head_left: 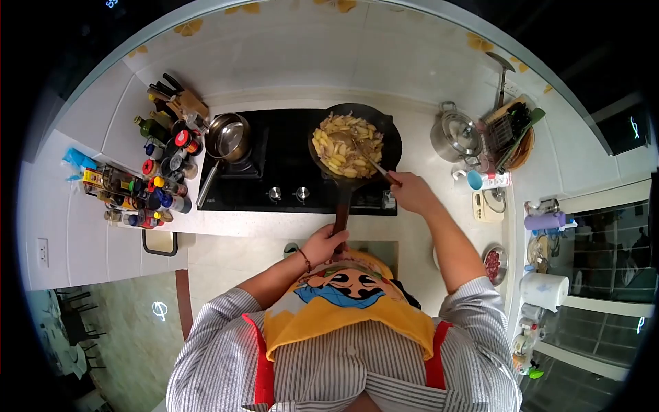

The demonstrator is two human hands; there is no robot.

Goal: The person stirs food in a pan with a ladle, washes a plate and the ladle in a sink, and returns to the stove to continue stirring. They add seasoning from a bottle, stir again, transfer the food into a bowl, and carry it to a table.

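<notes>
We wrap our left hand (325,246) round the handle (341,216) of the wok (391,136) and our right hand (413,193) round a utensil (375,165) reaching into yellow food pieces (340,157).

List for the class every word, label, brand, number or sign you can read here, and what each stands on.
No text can be read with certainty.
Bottles: labels too small and blurred.
Yellow box: print too small.
Hob: faint mark at the front left, sticker at the front right, both unreadable.
Cup: marks too blurred.
Apron: cartoon face, no legible words.
</notes>
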